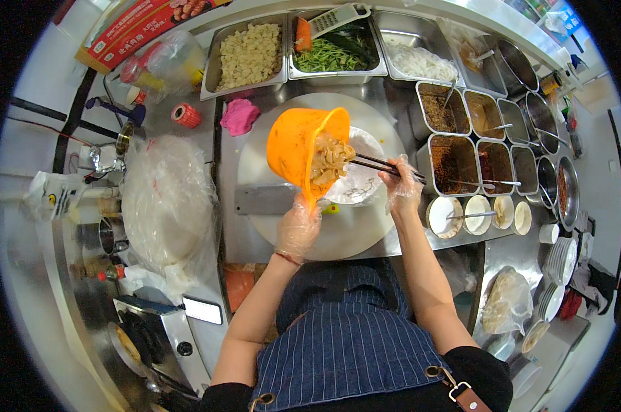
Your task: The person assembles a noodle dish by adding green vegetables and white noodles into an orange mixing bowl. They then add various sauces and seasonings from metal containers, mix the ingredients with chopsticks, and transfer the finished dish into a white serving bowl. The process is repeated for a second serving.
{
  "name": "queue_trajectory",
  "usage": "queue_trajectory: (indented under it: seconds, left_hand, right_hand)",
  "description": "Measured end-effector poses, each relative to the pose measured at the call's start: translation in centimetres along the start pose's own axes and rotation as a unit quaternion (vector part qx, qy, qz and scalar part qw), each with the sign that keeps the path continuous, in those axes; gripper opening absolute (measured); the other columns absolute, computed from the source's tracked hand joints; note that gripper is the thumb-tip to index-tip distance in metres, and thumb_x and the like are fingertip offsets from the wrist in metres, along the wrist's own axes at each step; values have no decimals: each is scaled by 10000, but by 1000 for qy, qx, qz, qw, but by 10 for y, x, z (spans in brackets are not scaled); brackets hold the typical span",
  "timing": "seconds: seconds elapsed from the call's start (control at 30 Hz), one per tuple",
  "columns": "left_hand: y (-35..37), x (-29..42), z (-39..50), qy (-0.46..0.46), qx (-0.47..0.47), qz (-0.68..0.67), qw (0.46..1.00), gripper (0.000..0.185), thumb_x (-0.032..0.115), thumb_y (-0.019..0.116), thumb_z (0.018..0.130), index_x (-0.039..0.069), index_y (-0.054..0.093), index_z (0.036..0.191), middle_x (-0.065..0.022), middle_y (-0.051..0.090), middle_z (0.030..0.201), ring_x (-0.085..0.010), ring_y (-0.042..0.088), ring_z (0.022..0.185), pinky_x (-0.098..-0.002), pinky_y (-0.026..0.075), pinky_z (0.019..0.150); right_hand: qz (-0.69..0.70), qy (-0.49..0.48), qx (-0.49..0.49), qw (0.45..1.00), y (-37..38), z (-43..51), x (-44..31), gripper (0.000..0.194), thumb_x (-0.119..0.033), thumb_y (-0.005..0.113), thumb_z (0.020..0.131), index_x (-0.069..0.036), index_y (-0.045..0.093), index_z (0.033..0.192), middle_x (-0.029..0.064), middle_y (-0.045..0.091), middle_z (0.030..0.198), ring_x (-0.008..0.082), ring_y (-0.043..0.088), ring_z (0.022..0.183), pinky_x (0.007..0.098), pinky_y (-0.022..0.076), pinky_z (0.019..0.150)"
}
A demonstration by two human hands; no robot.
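My left hand (298, 232), in a clear plastic glove, grips the handle of an orange plastic basin (290, 144). The basin is tipped on its side, its mouth facing right. Brownish sauced noodles (330, 158) bulge at its opening. Gloved as well, my right hand (404, 184) holds a pair of dark chopsticks (372, 160), whose tips touch the noodles. Behind and below the basin's mouth is a white patterned bowl (364, 185), partly hidden. It rests on a round white cutting board (336, 237). A cleaver (264, 200) lies on the board, left of the bowl, its handle mostly covered.
Steel pans of diced food (248, 56), shredded cucumber (326, 56) and white noodles (418, 62) line the back. Seasoning tubs (447, 108) with spoons stand at right. On the left are a large plastic-wrapped bundle (166, 201), a pink cloth (240, 117) and a gas stove (161, 340).
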State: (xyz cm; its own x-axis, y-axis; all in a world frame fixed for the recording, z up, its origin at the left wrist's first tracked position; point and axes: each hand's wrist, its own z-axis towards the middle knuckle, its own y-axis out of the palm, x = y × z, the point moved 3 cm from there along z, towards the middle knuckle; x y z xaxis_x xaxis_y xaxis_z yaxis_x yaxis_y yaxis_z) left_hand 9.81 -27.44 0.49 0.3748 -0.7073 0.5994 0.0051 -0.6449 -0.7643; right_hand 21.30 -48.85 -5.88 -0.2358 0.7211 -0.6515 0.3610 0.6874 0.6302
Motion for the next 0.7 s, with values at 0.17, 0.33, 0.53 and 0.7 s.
queue_trajectory:
  seconds: [0.17, 0.33, 0.53, 0.7]
  left_hand:
    - [0, 2, 5, 38, 22, 33, 999, 315, 191, 558, 867, 37, 462, 1124, -245, 646, 834, -449, 621, 753, -531, 498, 679]
    - [4, -2, 12, 88, 53, 135, 986, 275, 192, 571, 860, 23, 502, 1065, -200, 646, 773, -370, 649, 680, -466, 525, 616]
    - [2, -5, 21, 114, 89, 175, 974, 287, 215, 577, 870, 25, 511, 1075, -178, 648, 767, -349, 651, 658, -440, 530, 599]
    - [-1, 0, 22, 105, 91, 176, 974, 299, 224, 570, 875, 30, 513, 1095, -174, 651, 785, -353, 648, 656, -439, 526, 597]
  right_hand:
    - [11, 0, -5, 1000, -10, 5, -2, 206, -141, 646, 901, 33, 588, 996, 138, 634, 960, 221, 655, 717, 306, 608, 647]
    - [-4, -11, 8, 1000, -23, 7, -6, 219, -174, 643, 907, 8, 580, 1010, 125, 638, 959, 211, 650, 720, 311, 598, 648]
    - [-11, -32, 16, 999, -29, 3, -21, 228, -202, 625, 922, -5, 579, 1029, 114, 643, 954, 191, 637, 676, 317, 593, 654]
    - [-34, -71, 21, 997, -25, -8, -40, 209, -187, 620, 925, 7, 592, 998, 120, 645, 914, 181, 627, 625, 317, 593, 627]
